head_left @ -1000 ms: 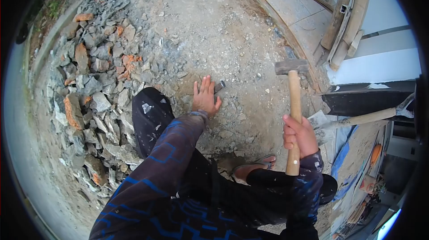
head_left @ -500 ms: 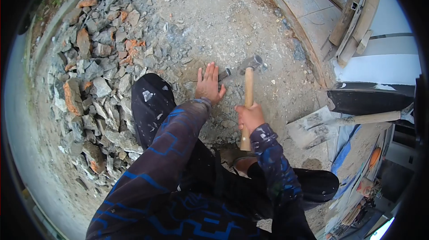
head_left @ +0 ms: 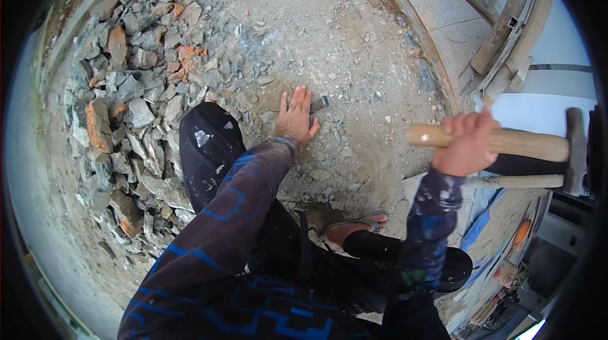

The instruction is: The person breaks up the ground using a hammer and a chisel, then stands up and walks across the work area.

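My right hand [head_left: 467, 143] is wrapped round the wooden handle of a hammer [head_left: 529, 145], raised off to the right. The hammer's dark metal head points away from me at the far right. My left hand [head_left: 296, 117] lies with its fingers stretched out, low over the rubble ground. Beside its thumb and forefinger sticks out a short dark metal bar with a blunt end [head_left: 320, 104], perhaps a chisel. The rest of that bar is hidden by the hand, so I cannot tell how far it reaches.
Broken concrete and brick pieces [head_left: 130, 112] are heaped on the left, close to my knee. At the right a long-handled shovel [head_left: 525, 181] lies partly behind the hammer. Wooden planks [head_left: 513, 29] lean at the upper right. My sandalled foot [head_left: 358, 226] is below.
My right hand has swung the hammer up and to the right, away from the ground near the metal bar. My left hand has stayed almost in place.
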A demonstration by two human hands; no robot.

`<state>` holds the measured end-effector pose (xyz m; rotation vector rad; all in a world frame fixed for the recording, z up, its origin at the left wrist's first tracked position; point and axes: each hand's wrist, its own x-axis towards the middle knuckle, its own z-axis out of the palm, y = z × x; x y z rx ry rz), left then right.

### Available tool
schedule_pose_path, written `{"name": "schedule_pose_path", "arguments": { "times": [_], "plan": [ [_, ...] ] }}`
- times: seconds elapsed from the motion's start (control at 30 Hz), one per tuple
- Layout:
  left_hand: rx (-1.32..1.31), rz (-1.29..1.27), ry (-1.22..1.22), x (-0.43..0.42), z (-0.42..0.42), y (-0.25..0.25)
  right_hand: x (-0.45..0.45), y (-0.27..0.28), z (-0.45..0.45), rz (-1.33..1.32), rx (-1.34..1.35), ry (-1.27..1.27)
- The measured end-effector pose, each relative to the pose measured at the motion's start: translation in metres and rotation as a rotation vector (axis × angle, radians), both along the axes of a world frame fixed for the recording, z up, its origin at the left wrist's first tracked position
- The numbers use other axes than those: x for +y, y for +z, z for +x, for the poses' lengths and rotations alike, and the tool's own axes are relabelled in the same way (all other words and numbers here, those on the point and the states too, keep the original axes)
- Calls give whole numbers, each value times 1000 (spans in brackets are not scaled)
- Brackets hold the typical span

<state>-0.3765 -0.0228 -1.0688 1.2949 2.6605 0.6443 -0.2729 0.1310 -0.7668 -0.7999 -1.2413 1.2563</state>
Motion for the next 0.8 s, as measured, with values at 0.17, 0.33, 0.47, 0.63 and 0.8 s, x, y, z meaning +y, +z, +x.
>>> {"name": "schedule_pose_path", "arguments": {
  "times": [0.17, 0.33, 0.47, 0.63, 0.8],
  "plan": [
    [3, 4, -33, -8, 11, 1, -42, -86, 61, -1061, -458, 424],
    [-45, 5, -26, -1, -1, -1, -3, 70, 71, -588, -659, 385],
    [-53, -12, -25, 0, -1, 4, 64, 152, 76, 126, -441, 9],
    [2, -23, -8, 1, -1, 0, 68, 32, 7, 258, 51, 232],
    [1, -54, -62, -10, 13, 0, -83, -121, 54, -812, -916, 546]
  ]
}}
